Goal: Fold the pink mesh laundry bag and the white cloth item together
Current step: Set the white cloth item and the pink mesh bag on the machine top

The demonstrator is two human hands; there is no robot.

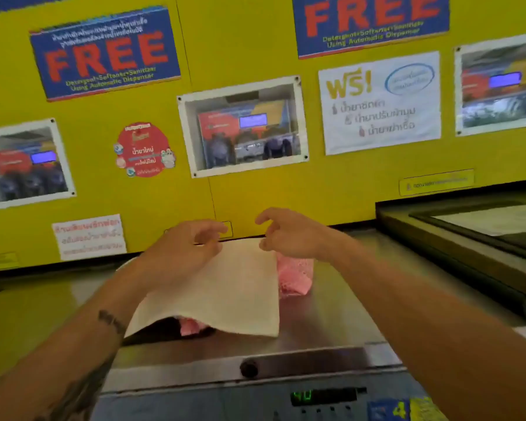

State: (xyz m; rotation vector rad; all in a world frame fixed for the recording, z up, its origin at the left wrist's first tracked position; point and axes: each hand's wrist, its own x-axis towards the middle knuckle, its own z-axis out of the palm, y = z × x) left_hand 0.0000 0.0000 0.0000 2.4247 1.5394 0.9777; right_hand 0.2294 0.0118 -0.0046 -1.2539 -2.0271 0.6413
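Steel machine top (pixel 331 317) — pink mesh bag (pixel 295 276)

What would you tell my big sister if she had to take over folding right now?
Left hand: resting on the far left corner of the white cloth, fingers curled; grip unclear.
Right hand: open, hovering just above the cloth's far edge, holding nothing.
The cloth lies on top of the pink mesh bag, which peeks out at the right and under the near edge, on the metal machine top.
Done: stacked together.
Left: fold the pair.

One head-worn view looks forward and down, close over the steel machine top (pixel 331 314), yellow wall (pixel 255 202) at twelve o'clock.
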